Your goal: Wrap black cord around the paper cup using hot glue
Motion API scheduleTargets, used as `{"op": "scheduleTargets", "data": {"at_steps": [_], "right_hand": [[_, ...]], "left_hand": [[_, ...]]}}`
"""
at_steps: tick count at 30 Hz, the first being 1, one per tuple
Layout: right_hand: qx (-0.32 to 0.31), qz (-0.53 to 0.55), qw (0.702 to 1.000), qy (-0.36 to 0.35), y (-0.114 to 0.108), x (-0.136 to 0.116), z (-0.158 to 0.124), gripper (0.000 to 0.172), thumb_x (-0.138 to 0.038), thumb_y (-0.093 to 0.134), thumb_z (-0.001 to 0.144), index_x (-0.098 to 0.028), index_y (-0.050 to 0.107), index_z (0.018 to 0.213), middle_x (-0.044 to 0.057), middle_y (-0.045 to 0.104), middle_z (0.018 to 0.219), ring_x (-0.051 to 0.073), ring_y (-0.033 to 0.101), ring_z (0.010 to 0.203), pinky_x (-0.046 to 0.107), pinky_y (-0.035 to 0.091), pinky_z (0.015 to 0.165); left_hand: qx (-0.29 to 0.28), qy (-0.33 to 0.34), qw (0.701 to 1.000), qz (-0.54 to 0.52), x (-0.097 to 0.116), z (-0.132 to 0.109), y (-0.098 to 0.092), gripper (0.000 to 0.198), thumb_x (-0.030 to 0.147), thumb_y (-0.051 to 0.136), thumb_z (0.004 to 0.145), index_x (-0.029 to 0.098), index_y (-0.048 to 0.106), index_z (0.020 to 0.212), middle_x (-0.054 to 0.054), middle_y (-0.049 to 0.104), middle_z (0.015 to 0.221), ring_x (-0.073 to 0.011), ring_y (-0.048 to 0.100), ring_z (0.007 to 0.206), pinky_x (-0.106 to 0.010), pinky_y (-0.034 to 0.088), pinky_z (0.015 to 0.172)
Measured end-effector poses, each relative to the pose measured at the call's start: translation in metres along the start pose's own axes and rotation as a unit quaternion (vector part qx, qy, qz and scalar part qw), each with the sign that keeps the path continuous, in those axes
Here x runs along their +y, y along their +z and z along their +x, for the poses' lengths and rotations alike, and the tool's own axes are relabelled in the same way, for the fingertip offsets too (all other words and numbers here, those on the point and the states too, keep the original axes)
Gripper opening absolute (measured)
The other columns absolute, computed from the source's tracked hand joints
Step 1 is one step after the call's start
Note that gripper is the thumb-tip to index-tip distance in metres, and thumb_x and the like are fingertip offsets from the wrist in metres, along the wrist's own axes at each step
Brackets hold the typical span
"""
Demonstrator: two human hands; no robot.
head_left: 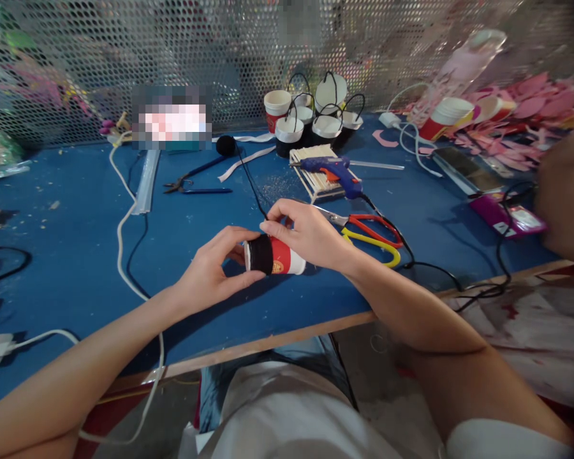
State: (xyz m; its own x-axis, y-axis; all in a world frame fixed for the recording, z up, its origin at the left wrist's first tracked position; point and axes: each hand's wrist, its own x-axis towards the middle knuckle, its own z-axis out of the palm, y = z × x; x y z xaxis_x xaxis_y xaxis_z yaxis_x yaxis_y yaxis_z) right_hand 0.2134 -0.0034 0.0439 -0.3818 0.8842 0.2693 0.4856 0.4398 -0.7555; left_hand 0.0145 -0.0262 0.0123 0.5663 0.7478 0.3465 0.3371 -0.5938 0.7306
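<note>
A red and white paper cup (281, 258) lies on its side above the blue table (76, 255), part of it wrapped in black yarn. My left hand (215, 268) is closed around the wrapped bottom end. My right hand (306, 233) grips the cup from above, its fingertips pinching the black yarn strand (249, 182) against the cup. The strand runs back across the table to a black yarn ball (226, 145).
Scissors with red and yellow handles (370, 233) lie right of my right hand. A blue glue gun (337, 172) rests on a bundle of wooden sticks. Finished black-wrapped cups (316, 118) stand at the back. Pliers (191, 182), white cables and pink paper flowers (521, 115) lie around.
</note>
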Motion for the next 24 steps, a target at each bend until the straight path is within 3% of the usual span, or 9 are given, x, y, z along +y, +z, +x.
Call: {"op": "scheduleTargets", "data": {"at_steps": [11, 17, 21, 24], "right_hand": [[-0.015, 0.042, 0.999, 0.010, -0.001, 0.006, 0.003, 0.017, -0.030, 0.054, 0.082, -0.016, 0.053, 0.072, -0.002, 0.054, 0.068, 0.009, 0.046, 0.063, 0.023, 0.035, 0.060], [-0.023, 0.088, 0.996, -0.028, -0.001, 0.005, 0.004, 0.015, -0.029, 0.054, 0.082, -0.015, 0.054, 0.074, -0.003, 0.052, 0.067, 0.008, 0.045, 0.062, 0.022, 0.037, 0.060], [-0.052, 0.091, 0.994, -0.037, 0.003, 0.005, 0.007, 0.016, -0.029, 0.055, 0.081, -0.015, 0.056, 0.074, -0.003, 0.053, 0.066, 0.008, 0.046, 0.062, 0.022, 0.037, 0.060], [-0.073, 0.058, 0.995, -0.029, 0.006, 0.008, 0.010, 0.017, -0.029, 0.056, 0.081, -0.015, 0.059, 0.072, -0.002, 0.058, 0.066, 0.008, 0.050, 0.063, 0.022, 0.038, 0.060]], "left_hand": [[-0.018, 0.060, 0.994, 0.093, 0.003, 0.001, -0.002, 0.046, 0.025, 0.065, 0.078, 0.017, 0.045, 0.119, -0.011, 0.050, 0.117, -0.0193, 0.052, 0.106, -0.031, 0.052, 0.084], [-0.083, 0.109, 0.978, 0.156, 0.007, -0.001, -0.001, 0.050, 0.025, 0.058, 0.083, 0.021, 0.037, 0.128, -0.011, 0.048, 0.119, -0.0213, 0.050, 0.112, -0.036, 0.048, 0.093], [-0.100, 0.095, 0.972, 0.189, 0.010, -0.003, 0.000, 0.057, 0.026, 0.058, 0.083, 0.021, 0.031, 0.133, -0.012, 0.046, 0.121, -0.0224, 0.050, 0.112, -0.035, 0.048, 0.092], [-0.091, 0.073, 0.974, 0.194, 0.011, -0.002, 0.000, 0.055, 0.028, 0.059, 0.081, 0.018, 0.036, 0.130, -0.011, 0.047, 0.122, -0.0223, 0.050, 0.113, -0.035, 0.047, 0.094]]}}
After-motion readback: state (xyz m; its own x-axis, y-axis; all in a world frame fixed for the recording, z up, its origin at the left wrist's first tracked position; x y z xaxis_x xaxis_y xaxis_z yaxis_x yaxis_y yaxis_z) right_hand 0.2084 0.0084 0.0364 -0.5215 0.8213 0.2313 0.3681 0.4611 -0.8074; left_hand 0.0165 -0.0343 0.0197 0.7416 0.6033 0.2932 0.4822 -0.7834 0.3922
